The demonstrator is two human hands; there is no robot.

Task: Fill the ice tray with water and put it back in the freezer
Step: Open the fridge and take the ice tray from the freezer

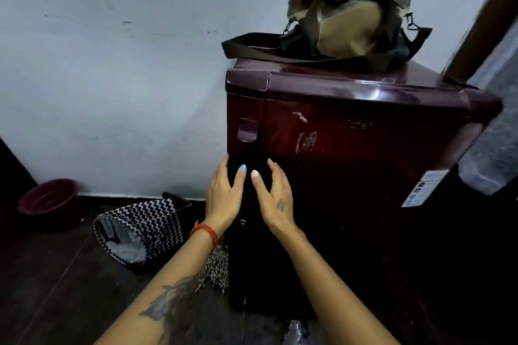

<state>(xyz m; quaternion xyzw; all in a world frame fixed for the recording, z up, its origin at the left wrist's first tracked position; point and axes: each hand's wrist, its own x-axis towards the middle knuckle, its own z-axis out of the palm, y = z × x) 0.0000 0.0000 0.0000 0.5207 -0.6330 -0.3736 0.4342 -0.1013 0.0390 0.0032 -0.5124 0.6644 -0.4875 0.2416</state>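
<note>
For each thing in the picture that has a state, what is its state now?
Fridge: door shut.
Left hand: open, empty, at the door's edge.
Right hand: open, empty, in front of the door.
Bag: slumped on top of the fridge.
Bowl: upright on the floor.

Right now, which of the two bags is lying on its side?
The black-and-white zigzag bag on the floor left of the fridge, its open mouth facing the camera. The olive canvas duffel sits upright on top of the fridge.
</note>
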